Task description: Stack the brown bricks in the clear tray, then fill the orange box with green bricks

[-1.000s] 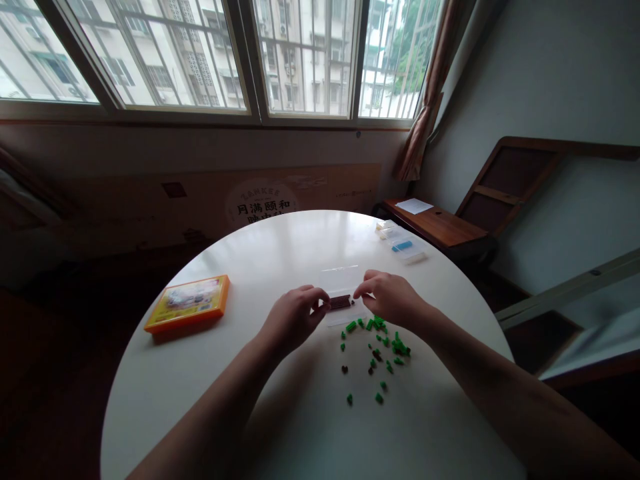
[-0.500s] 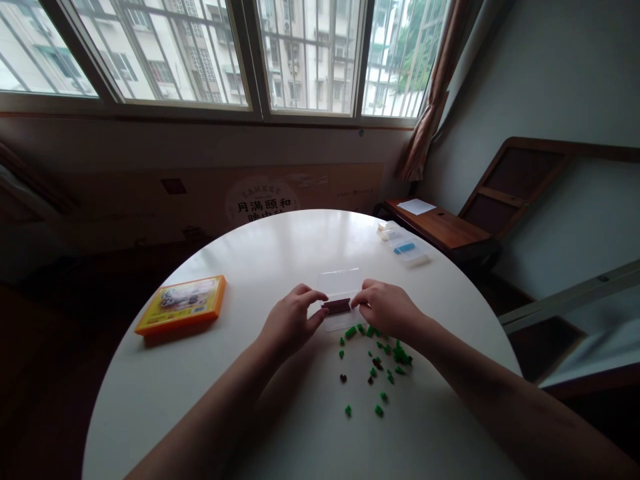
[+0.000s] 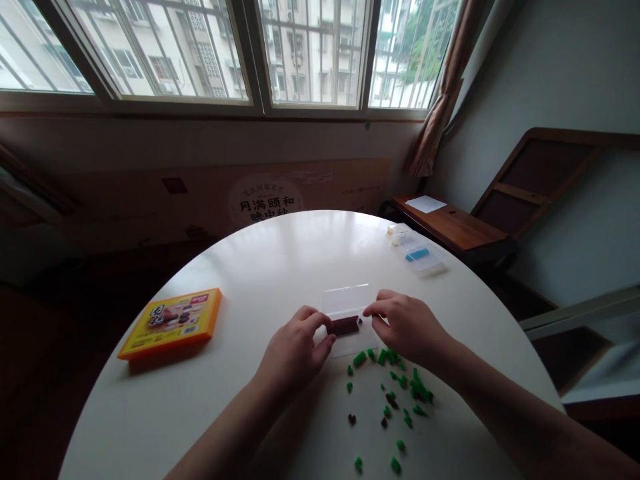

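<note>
A clear plastic case (image 3: 347, 297) lies open on the table with its lid tipped back. In its base is a row of dark brown building blocks (image 3: 345, 326). My left hand (image 3: 299, 341) has its finger and thumb on the left end of that row. A small brown piece (image 3: 361, 321) sits by the row's right end. Just right of it is my right hand (image 3: 407, 323), index finger and thumb apart, nothing visible between them. Loose green blocks (image 3: 419, 387) and a few brown pieces (image 3: 352, 419) are scattered on the near side of the case.
An orange and yellow box (image 3: 173, 323) lies on the left of the round white table (image 3: 250, 267). Another clear case (image 3: 425, 267) with a blue piece (image 3: 417, 255) rests at the far right. Beyond the table edge stands a wooden chair (image 3: 460, 227) with paper on it.
My right fingers have moved away from the row's right end, and the small brown piece shows there now. My left hand stays at the left end. The whole view has shifted slightly.
</note>
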The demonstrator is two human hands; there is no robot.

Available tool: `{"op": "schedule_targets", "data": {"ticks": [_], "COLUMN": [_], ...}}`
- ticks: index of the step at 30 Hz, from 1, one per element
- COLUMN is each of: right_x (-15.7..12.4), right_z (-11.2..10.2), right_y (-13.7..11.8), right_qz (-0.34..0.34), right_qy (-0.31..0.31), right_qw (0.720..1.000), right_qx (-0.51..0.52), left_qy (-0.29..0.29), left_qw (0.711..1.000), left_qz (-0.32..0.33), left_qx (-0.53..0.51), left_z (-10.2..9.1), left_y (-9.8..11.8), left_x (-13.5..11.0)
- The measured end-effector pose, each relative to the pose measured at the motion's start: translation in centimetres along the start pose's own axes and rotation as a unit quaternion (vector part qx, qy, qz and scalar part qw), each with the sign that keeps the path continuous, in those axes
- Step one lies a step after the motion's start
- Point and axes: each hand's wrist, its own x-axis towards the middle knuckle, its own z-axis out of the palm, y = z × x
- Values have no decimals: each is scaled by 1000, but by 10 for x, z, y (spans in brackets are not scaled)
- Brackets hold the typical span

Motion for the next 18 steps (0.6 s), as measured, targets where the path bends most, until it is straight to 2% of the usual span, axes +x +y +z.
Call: {"op": "schedule_targets", "data": {"ticks": [5,18], "right_x": [2,4], "right_z": [2,7], "right_y": [0,-3], "right_qz": [-11,-12], "right_qy": [-30,-36], "right_qw": [999,999], "right_qx": [4,12], "left_qy": [-19,-22], "left_qw": [1000,1000], "left_qz": [-9,-8], "left_qx": [-1,17], "left_z": [-2,0], "left_y": [3,0], "left_x": [-1,-1]}}
